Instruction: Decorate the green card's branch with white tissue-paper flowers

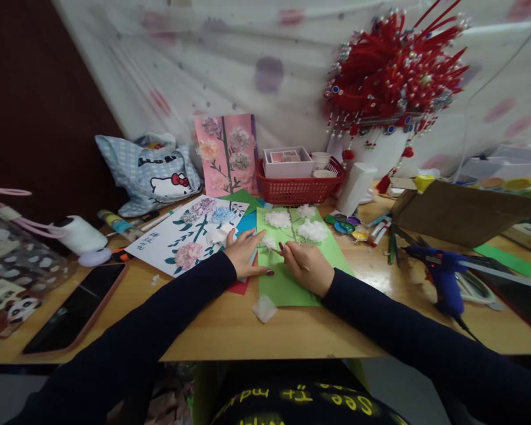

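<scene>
A light green sheet of paper (287, 289) lies on the table, with white ruffled paper flowers (312, 231) on its upper part. My left hand (243, 255) rests at the sheet's left edge, fingers spread, beside a small white flower (268, 244). Fingers curled in a pinch, my right hand (308, 268) is over the green sheet, its fingertips near that small flower. A thin tip seems to show at the pinch, but I cannot make out what it is. To the left lies a white sheet with purple, blue and pink flowers (188, 255). A white tissue square (264, 308) lies below the green sheet.
A red basket (298, 190) with a white box stands behind the sheets, beside a pink flower card (225, 156). On the right are a blue glue gun (442, 274), markers (379, 231) and a cardboard piece (460, 212). A phone (77, 307) lies left.
</scene>
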Action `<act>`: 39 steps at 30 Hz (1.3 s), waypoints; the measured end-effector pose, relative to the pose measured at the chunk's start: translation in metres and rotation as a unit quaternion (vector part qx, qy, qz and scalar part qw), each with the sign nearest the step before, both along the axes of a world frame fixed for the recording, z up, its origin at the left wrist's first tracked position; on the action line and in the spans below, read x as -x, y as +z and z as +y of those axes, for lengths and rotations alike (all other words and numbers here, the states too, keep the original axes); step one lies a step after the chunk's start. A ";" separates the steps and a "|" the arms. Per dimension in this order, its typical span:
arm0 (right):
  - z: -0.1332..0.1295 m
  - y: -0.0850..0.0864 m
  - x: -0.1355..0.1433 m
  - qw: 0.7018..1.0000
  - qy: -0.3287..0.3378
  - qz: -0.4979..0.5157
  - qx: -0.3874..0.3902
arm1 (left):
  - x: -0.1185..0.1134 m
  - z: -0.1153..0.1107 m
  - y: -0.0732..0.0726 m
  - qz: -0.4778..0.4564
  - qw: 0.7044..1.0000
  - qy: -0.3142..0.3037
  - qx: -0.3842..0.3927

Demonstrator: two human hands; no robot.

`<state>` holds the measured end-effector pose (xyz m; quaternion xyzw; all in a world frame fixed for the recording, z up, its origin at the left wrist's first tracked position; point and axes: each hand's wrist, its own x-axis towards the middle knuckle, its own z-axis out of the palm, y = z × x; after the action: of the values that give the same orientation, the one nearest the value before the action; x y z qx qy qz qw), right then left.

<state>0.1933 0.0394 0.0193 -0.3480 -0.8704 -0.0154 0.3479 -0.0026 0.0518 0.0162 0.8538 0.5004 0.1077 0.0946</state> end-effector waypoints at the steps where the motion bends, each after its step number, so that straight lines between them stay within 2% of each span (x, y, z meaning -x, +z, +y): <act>1: 0.001 0.000 0.000 1.000 -0.001 0.006 0.009 | 0.000 0.000 0.000 0.000 1.000 0.001 -0.002; 4: 0.003 0.000 -0.004 0.995 -0.004 0.063 0.080 | 0.000 0.000 -0.001 0.001 1.000 0.007 -0.006; 8: 0.004 0.001 -0.013 0.970 -0.007 0.177 0.165 | 0.000 0.001 -0.003 0.002 1.000 0.012 -0.008; 12: 0.000 0.003 -0.020 0.957 -0.005 0.234 0.170 | 0.000 0.001 -0.003 -0.009 1.000 0.011 -0.027; 16: -0.002 0.002 -0.021 0.953 0.006 0.245 0.177 | 0.004 -0.001 0.012 -0.101 0.987 0.004 -0.126; 18: -0.001 0.001 -0.020 0.954 0.010 0.236 0.185 | 0.008 -0.003 0.021 -0.156 0.978 -0.047 -0.128; 20: 0.000 -0.001 -0.020 0.954 0.016 0.229 0.192 | 0.010 -0.005 0.024 -0.198 0.968 -0.151 -0.044; 23: 0.002 -0.002 -0.019 0.953 0.016 0.234 0.194 | 0.009 -0.007 0.017 -0.195 0.935 -0.285 0.086; 26: 0.002 -0.002 -0.020 0.953 0.016 0.239 0.187 | 0.007 -0.009 0.007 -0.149 0.930 -0.318 0.110; 29: 0.000 -0.002 -0.021 0.952 0.023 0.248 0.177 | 0.006 -0.010 0.006 -0.154 0.935 -0.284 0.148; 32: -0.003 -0.003 -0.023 0.948 0.028 0.273 0.164 | 0.003 -0.009 0.010 -0.192 0.959 -0.140 0.156; 34: -0.005 -0.003 -0.024 0.943 0.030 0.297 0.149 | 0.000 -0.006 0.011 -0.192 0.977 -0.053 0.083; 35: -0.006 -0.004 -0.025 0.941 0.031 0.306 0.141 | -0.002 -0.005 0.010 -0.181 0.982 -0.033 0.038; 37: -0.005 -0.004 -0.025 0.943 0.034 0.304 0.132 | -0.005 -0.001 0.007 -0.151 0.988 -0.028 -0.027; 39: -0.004 -0.004 -0.024 0.951 0.035 0.275 0.137 | -0.008 0.002 0.004 -0.131 0.989 -0.029 -0.055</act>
<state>0.2171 0.0352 0.0157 -0.3522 -0.7464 0.2124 0.5233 0.0054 0.0542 0.0202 0.8505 0.4522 0.2428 0.1150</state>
